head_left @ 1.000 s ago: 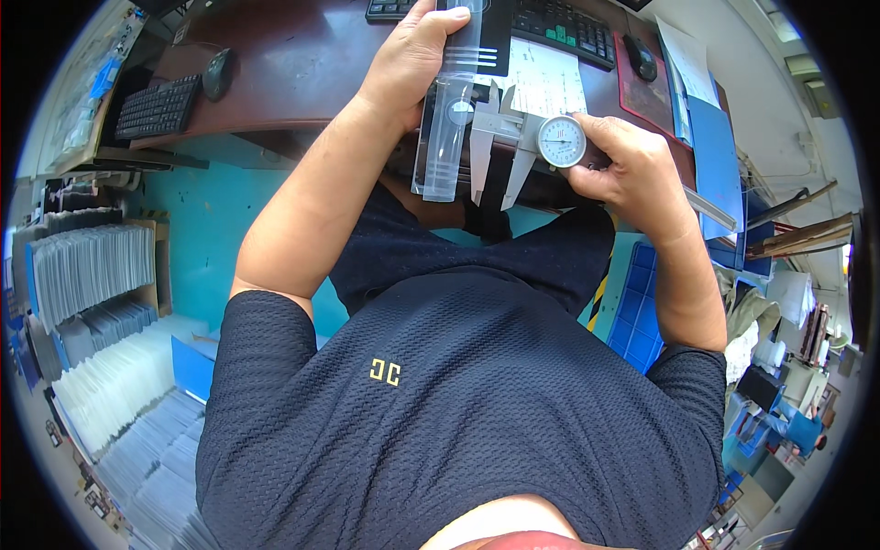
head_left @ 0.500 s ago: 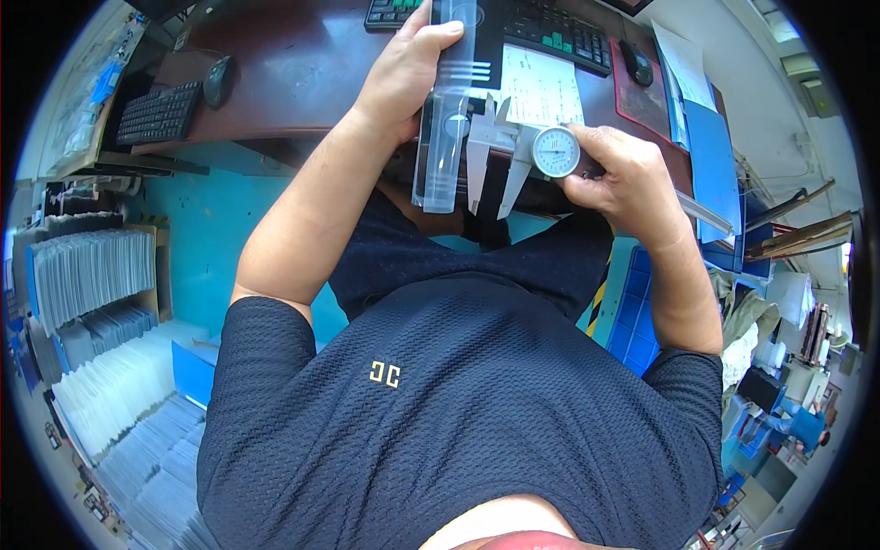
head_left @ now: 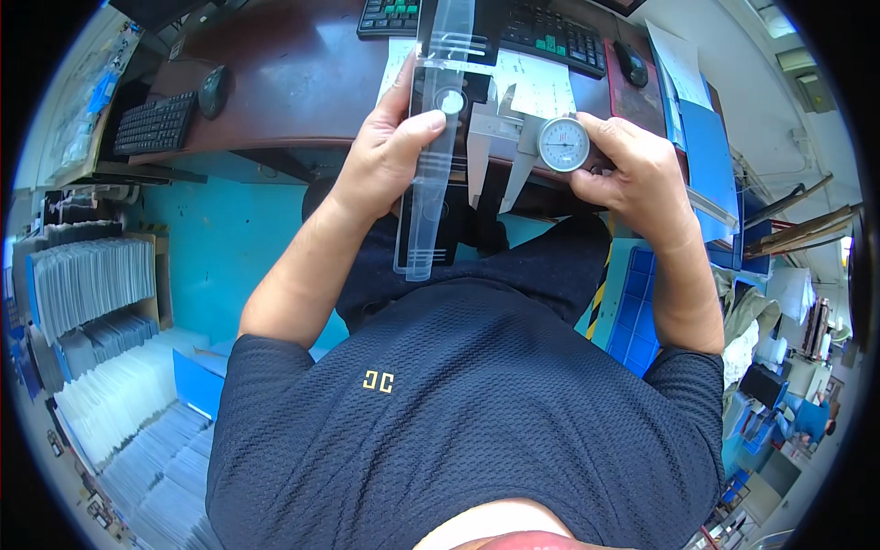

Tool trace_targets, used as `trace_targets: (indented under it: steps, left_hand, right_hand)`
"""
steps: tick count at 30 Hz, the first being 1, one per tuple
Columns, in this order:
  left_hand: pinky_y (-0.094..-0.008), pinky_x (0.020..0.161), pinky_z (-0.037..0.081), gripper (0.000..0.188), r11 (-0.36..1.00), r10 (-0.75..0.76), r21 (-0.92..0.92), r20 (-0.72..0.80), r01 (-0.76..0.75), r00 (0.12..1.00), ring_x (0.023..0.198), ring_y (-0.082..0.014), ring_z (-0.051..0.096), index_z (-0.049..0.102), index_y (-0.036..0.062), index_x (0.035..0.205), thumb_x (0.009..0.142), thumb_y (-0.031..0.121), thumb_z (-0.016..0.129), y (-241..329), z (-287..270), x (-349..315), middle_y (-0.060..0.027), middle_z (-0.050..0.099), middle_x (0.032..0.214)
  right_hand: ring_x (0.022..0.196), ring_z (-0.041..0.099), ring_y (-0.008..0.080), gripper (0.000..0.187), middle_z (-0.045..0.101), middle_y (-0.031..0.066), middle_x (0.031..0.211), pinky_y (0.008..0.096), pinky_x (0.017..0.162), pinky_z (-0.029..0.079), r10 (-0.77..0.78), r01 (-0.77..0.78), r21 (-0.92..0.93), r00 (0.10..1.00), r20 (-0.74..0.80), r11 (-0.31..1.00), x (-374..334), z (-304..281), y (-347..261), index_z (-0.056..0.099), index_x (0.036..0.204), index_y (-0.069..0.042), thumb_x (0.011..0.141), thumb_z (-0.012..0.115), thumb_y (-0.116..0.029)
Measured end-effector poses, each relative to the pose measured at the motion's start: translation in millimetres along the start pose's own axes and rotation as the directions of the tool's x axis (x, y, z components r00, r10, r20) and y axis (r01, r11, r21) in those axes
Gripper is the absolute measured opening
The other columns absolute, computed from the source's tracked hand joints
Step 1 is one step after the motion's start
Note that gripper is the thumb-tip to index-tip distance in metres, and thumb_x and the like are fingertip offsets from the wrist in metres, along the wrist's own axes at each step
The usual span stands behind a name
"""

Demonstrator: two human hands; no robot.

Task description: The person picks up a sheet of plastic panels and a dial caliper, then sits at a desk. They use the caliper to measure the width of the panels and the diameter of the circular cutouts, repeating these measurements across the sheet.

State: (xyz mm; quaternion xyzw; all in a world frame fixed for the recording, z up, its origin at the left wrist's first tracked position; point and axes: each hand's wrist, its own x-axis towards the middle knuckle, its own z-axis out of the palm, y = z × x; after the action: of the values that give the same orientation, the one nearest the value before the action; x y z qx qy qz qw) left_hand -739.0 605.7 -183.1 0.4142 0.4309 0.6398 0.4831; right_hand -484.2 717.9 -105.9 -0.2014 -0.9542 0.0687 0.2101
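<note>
My left hand [head_left: 390,151] is closed on a long clear plastic strip [head_left: 429,197] with slots and a round hole, its thumb lying near the hole. A flat black part [head_left: 477,37] runs along the strip's right side; whether the two are joined I cannot tell. The strip's near end hangs past the desk edge, above my lap. Fingers and thumb of my right hand [head_left: 637,174] grip a dial caliper [head_left: 562,145] with a round white face. Its long jaws stand apart and point toward me, just right of the strip. Contact between jaws and strip cannot be made out.
Beyond my hands, the dark desk [head_left: 275,73] carries a black keyboard [head_left: 559,37], a handwritten sheet [head_left: 536,84] and a mouse [head_left: 632,62] on a red pad. A blue folder [head_left: 710,165] is at the right. Stacked sheets [head_left: 96,284] stand at the left.
The clear strip and black part have come toward me, their near end now lower over my lap. My left hand has moved nearer and left. The caliper has shifted slightly right.
</note>
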Motion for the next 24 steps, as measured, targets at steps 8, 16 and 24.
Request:
trace_targets:
  steps: [8, 16, 24]
  left_hand:
    - [-0.0360, 0.114, 0.035, 0.073, 1.000, -0.017, 0.017, 0.037, 0.017, 0.999, 0.135, -0.0208, 0.044, 0.021, 0.0092, 0.159, 0.097, 0.025, 0.056, 0.2, 2.0, -10.7, -0.0123, 0.043, 0.149]
    - [-0.0377, 0.118, 0.027, 0.074, 1.000, -0.029, 0.007, 0.051, 0.028, 0.998, 0.144, -0.0264, 0.035, 0.020, 0.0083, 0.159, 0.097, 0.026, 0.057, -4.9, 1.5, -13.7, -0.0169, 0.032, 0.157]
    - [-0.0379, 0.118, 0.027, 0.075, 0.998, -0.063, -0.027, 0.063, 0.065, 0.996, 0.144, -0.0261, 0.034, 0.020, 0.0084, 0.159, 0.097, 0.025, 0.058, -7.2, 2.0, -15.2, -0.0163, 0.032, 0.157]
  right_hand:
    - [0.075, 0.070, 0.0266, 0.040, 0.069, 0.0138, 0.086, 0.0339, 0.069, 0.058, 0.005, -0.005, 0.003, 1.000, 0.009, 1.000, 1.3, 2.4, -1.2, 0.069, 0.113, -0.004, 0.076, 0.078, -0.018]
    - [0.077, 0.071, 0.0261, 0.041, 0.070, 0.0138, 0.088, 0.0329, 0.069, 0.058, 0.011, -0.011, -0.008, 0.999, 0.030, 1.000, -1.9, 4.3, -2.2, 0.068, 0.114, -0.005, 0.077, 0.078, -0.020]
    - [0.077, 0.071, 0.0265, 0.041, 0.070, 0.0141, 0.089, 0.0334, 0.070, 0.058, 0.009, -0.009, -0.027, 1.000, 0.030, 1.000, -4.7, 7.4, -1.6, 0.068, 0.113, -0.004, 0.076, 0.078, -0.019]
